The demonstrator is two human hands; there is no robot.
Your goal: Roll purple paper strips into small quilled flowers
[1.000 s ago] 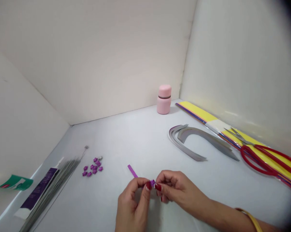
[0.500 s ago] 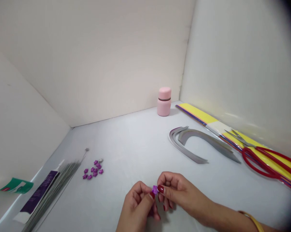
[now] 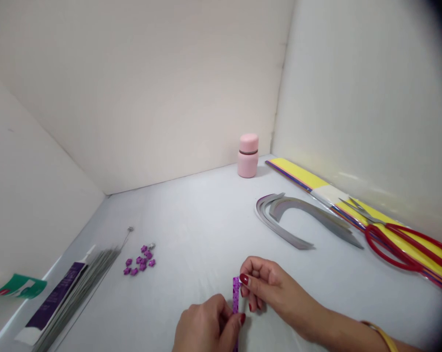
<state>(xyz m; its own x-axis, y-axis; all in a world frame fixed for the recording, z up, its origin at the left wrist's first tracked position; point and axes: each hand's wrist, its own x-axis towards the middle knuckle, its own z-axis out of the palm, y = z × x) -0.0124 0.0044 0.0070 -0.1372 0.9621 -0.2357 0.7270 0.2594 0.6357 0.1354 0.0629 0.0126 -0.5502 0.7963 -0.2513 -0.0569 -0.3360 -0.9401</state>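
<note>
A narrow strip of glittery purple paper (image 3: 236,296) stands almost vertical, low in the view. My right hand (image 3: 267,286) pinches its top end between thumb and fingers. My left hand (image 3: 206,325) is closed on its lower part, with the thumb against the strip's right edge. The strip's bottom end disappears past the lower edge of the picture. A small cluster of purple paper stars (image 3: 140,260) lies on the white surface to the left of my hands, apart from them.
Behind stands a pink jar (image 3: 248,156). Curved grey paper strips (image 3: 298,217) and red-handled scissors (image 3: 400,249) on a yellow-edged paper pack (image 3: 301,176) lie right. A purple-labelled tube (image 3: 54,293) and a bundle of thin grey strips (image 3: 85,288) lie left. White walls enclose the surface.
The small purple piece between my fingertips has given way to a long strip standing vertically. My left hand has moved down and now grips the strip's lower part.
</note>
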